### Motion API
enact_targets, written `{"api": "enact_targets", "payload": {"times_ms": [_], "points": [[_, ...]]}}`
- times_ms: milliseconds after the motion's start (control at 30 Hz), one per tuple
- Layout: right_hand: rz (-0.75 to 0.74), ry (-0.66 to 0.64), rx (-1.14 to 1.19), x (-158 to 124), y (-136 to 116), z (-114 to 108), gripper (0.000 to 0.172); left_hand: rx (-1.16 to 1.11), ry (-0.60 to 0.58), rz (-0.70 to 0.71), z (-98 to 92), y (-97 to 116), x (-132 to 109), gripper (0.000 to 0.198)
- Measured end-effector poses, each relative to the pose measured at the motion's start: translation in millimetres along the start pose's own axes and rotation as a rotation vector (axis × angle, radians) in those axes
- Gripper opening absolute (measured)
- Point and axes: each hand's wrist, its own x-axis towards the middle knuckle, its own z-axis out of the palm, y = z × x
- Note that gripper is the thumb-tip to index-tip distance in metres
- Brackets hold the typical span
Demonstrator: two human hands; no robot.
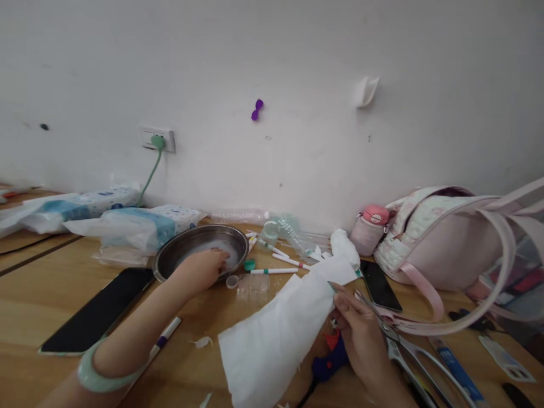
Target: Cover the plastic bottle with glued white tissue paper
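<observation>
My left hand reaches over the near rim of a metal bowl, its fingertips bent down into the pale contents. What those fingers touch is hidden. A light green bangle circles the left wrist. My right hand pinches the upper right corner of a white tissue sheet, which hangs down to the left over the table. A bit of green shows at the pinched corner. Below the tissue, beside the right hand, lies a blue glue gun with a red part. Large scissors lie to the right.
Two tissue packs and a dark tablet lie left. Markers, a clear plastic tray and plastic bottles are around the middle. A phone, pink bottle and pink bag stand or lie right.
</observation>
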Motion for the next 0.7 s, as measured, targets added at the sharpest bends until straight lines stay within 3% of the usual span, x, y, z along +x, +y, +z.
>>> {"api": "enact_targets", "payload": {"times_ms": [100, 200, 267, 300, 333, 367, 467, 567, 633, 700], "points": [[-0.042, 0.044, -0.059, -3, -1, 2, 0.026, 0.152, 0.051, 0.036, -16.1, 18, -9, 0.036], [-0.189, 0.096, -0.286, -13, -10, 11, 0.017, 0.196, 0.124, 0.154, -28.5, 66, -26, 0.042], [-0.323, 0.088, -0.440, -23, -18, 19, 0.012, 0.188, 0.145, 0.332, -22.6, 102, -41, 0.039], [-0.381, 0.067, -0.478, -28, -22, 24, 0.011, 0.237, 0.158, 0.525, -14.7, 118, -48, 0.043], [-0.434, 0.044, -0.497, -33, -25, 27, 0.010, 0.295, 0.217, 0.653, -4.4, 129, -54, 0.055], [-0.482, 0.028, -0.506, -38, -27, 30, 0.009, 0.357, 0.235, 0.681, 7.3, 138, -59, 0.064], [-0.617, 0.029, -0.511, -49, -28, 33, 0.010, 0.457, 0.348, 0.663, 37.1, 144, -64, 0.052], [-0.686, 0.058, -0.500, -53, -25, 28, 0.012, 0.436, 0.409, 0.694, 41.5, 138, -58, 0.045], [-0.695, 0.026, -0.493, -52, -26, 23, 0.010, 0.376, 0.334, 0.746, 30.3, 134, -53, 0.053], [-0.699, -0.064, -0.496, -50, -30, 19, 0.007, 0.306, 0.168, 0.799, 14.3, 129, -49, 0.069]]}}
